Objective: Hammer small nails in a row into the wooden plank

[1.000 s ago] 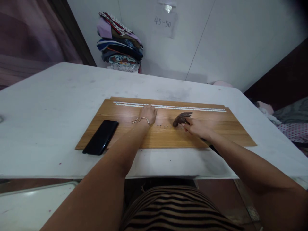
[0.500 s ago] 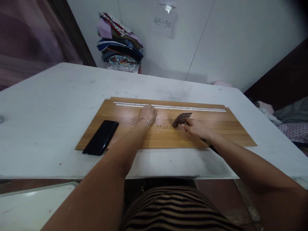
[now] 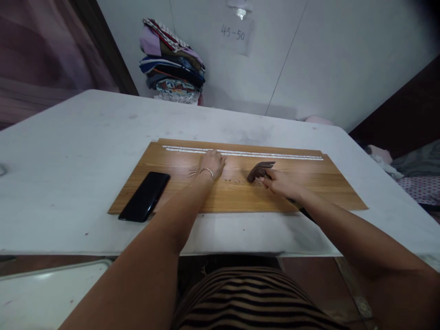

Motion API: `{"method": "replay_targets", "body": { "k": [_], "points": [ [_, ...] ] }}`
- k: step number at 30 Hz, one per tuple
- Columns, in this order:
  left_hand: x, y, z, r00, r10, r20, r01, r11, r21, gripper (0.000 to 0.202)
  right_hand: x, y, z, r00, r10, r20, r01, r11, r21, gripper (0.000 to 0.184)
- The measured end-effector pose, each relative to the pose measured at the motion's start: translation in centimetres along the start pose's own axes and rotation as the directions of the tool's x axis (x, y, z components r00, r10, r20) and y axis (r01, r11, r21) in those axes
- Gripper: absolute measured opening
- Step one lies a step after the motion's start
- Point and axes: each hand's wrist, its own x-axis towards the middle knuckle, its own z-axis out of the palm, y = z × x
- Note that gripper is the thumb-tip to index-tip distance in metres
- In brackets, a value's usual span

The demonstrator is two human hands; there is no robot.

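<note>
My right hand [image 3: 280,183] is wrapped round a claw hammer [image 3: 257,171]. The hammer's dark head is low over a wooden board [image 3: 309,183]. Further left, my left hand [image 3: 212,162], with a bracelet at the wrist, rests on the board beside two white measuring strips [image 3: 275,155]. Its fingers are curled together, and whatever they may hold is hidden. Several loose nails [image 3: 192,173] lie just left of this wrist. Between the hands, a row of small nail heads [image 3: 235,181] runs along the board up to the hammer.
A black phone [image 3: 144,197] lies across the board's left end. Under everything is a white table [image 3: 68,160]. Folded clothes [image 3: 173,64] are stacked at its back edge by the wall, where a paper marked 45-50 [image 3: 233,34] hangs. Fabric [image 3: 419,188] is heaped at the right.
</note>
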Motion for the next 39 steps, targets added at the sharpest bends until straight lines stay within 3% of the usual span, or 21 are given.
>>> {"method": "replay_targets", "body": {
  "k": [15, 26, 39],
  "points": [
    [-0.1, 0.1, -0.6, 0.998, 0.063, 0.002, -0.063, 0.998, 0.006, 0.056, 0.1, 0.0, 0.0, 0.999, 0.036, 0.004, -0.036, 0.999, -0.023, 0.021],
    [-0.3, 0.3, -1.2, 0.985, -0.029, 0.168, 0.043, 0.996, -0.077, 0.065, 0.0, -0.4, -0.2, 1.0, 0.028, 0.005, -0.028, 0.999, -0.018, 0.021],
    [-0.3, 0.6, -1.1, 0.985, -0.063, 0.159, 0.074, 0.996, -0.059, 0.057, 0.0, -0.1, -0.1, 1.0, 0.025, -0.001, -0.025, 1.0, -0.006, 0.021]
  ]
}}
